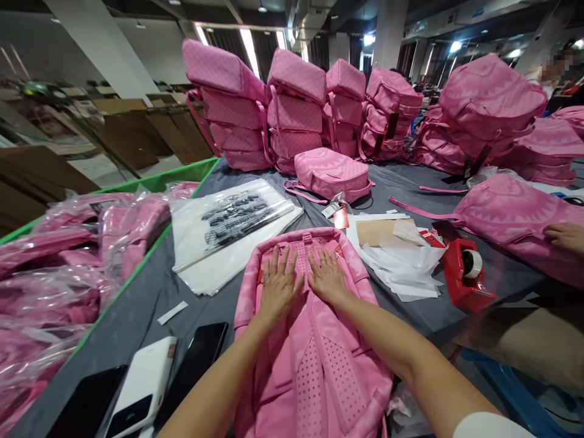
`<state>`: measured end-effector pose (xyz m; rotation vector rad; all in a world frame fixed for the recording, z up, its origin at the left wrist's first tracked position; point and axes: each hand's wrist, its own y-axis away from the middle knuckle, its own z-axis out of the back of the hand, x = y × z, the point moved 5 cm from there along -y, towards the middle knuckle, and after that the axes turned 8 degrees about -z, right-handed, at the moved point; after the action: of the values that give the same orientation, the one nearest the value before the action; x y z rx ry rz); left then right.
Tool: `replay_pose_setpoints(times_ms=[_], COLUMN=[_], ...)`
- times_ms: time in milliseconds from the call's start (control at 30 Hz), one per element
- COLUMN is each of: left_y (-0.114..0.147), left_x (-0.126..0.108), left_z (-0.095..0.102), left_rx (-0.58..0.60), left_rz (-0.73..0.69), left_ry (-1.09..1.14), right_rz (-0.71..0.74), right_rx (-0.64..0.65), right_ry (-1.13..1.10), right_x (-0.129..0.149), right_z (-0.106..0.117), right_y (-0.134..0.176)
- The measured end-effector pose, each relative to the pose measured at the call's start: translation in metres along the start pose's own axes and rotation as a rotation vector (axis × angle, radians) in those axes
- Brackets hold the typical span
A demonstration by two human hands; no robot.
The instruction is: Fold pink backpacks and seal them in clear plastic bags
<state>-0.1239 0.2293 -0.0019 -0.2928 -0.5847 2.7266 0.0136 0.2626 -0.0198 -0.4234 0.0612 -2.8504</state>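
Note:
A pink backpack [283, 371] lies on the table in front of me, its back side up and its perforated shoulder straps running down the middle. My left hand [279, 281] rests flat on the upper part of the back panel, fingers spread. Beside it, my right hand [326, 275] also presses flat there, fingers stretched toward the top handle. Neither hand grips anything. Just beyond the backpack's top lies a smaller pink backpack [331, 173] with paper tags by its near side. Left of my hands is a pile of white plastic bags [232, 225] with black print.
Stacked pink backpacks [296, 115] line the table's far side. At right are loose papers [401, 261], a red tape dispenser [465, 277] and another person's hand [566, 236] on a backpack. A white power bank [146, 377] lies near left, beside a green-edged bin of bagged backpacks [68, 292].

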Motion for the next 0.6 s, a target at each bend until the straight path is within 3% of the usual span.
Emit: replay_pose_setpoints(times_ms=[100,200,300,367,433,500,600], left_y=[-0.026,-0.027,-0.019,-0.016,-0.013,-0.01,-0.007], left_x=[-0.001,0.001,0.008,0.013,0.016,0.019,0.022], left_z=[-0.016,-0.037,-0.05,-0.054,-0.056,-0.057,-0.057], left_rx=[0.155,0.266,0.233,0.185,0.141,0.098,0.058], left_rz=[-0.077,-0.141,-0.146,-0.152,-0.177,-0.197,-0.22], left_ry=[0.027,-0.003,-0.045,-0.061,-0.078,-0.089,-0.072], right_rz=[-0.008,-0.009,-0.042,-0.057,0.017,0.179,0.235], right_rx=[-0.017,0.001,-0.004,-0.077,-0.17,-0.225,-0.161], right_ry=[-0.023,-0.051,-0.114,-0.153,-0.158,-0.131,-0.086], right_x=[-0.001,-0.002,-0.007,-0.008,-0.002,0.011,0.021], right_z=[0.004,0.005,0.007,0.013,0.02,0.025,0.02], right_y=[-0.002,-0.002,-0.001,0.002,0.008,0.016,0.017])
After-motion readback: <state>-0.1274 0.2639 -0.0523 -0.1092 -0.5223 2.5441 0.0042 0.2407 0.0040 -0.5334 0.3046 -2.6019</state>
